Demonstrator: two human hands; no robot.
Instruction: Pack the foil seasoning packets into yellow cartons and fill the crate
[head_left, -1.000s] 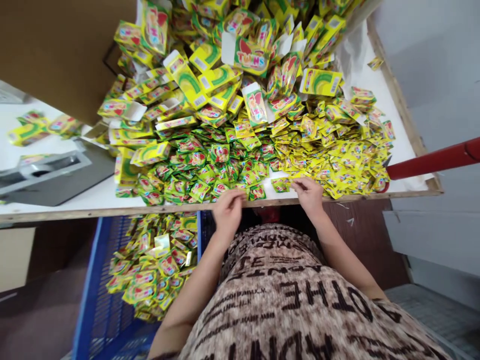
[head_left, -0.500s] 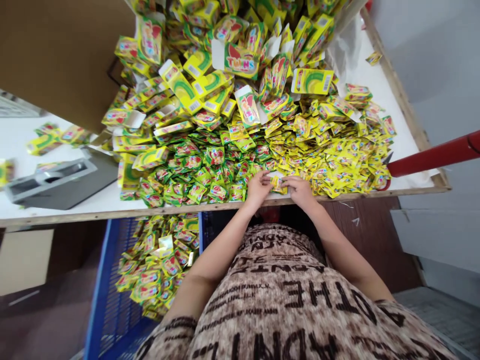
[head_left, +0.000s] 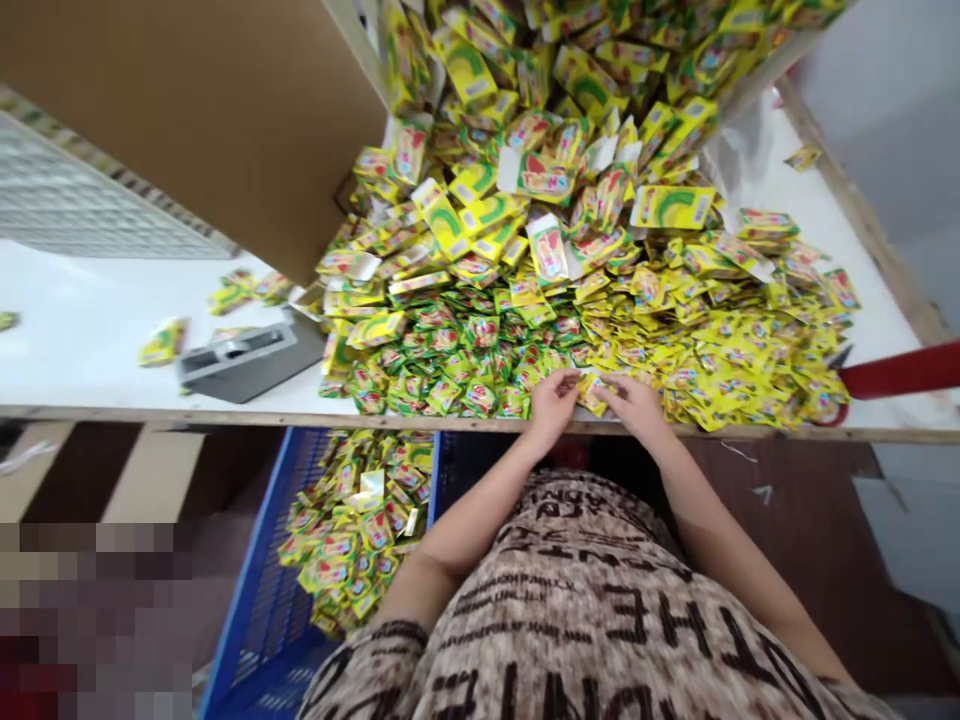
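At the table's front edge my left hand [head_left: 553, 408] has its fingers bent inward, pinching the left side of a small yellow candy packet [head_left: 595, 396]. On the other side, my right hand [head_left: 637, 408] grips the same packet between thumb and fingers. A bit of white shows behind it, but I cannot tell whether it is a box flap. Just beyond my left hand lie green candy sachets [head_left: 480, 362]. Beside my right hand spreads a heap of yellow sachets [head_left: 735, 360]. Behind both, small open cardboard boxes [head_left: 547, 178] marked TWINS are piled up.
A blue crate [head_left: 251, 560] full of filled-looking boxes stands below the table edge, left of my body. A grey metal holder [head_left: 251, 360] and a large brown carton [head_left: 225, 120] are on the left. Red-handled scissors [head_left: 832, 408] and a red bar [head_left: 900, 370] are at right.
The view has swung left, so everything sits further right in the picture. Both hands stay together on the packet, which now shows more of its yellow face.
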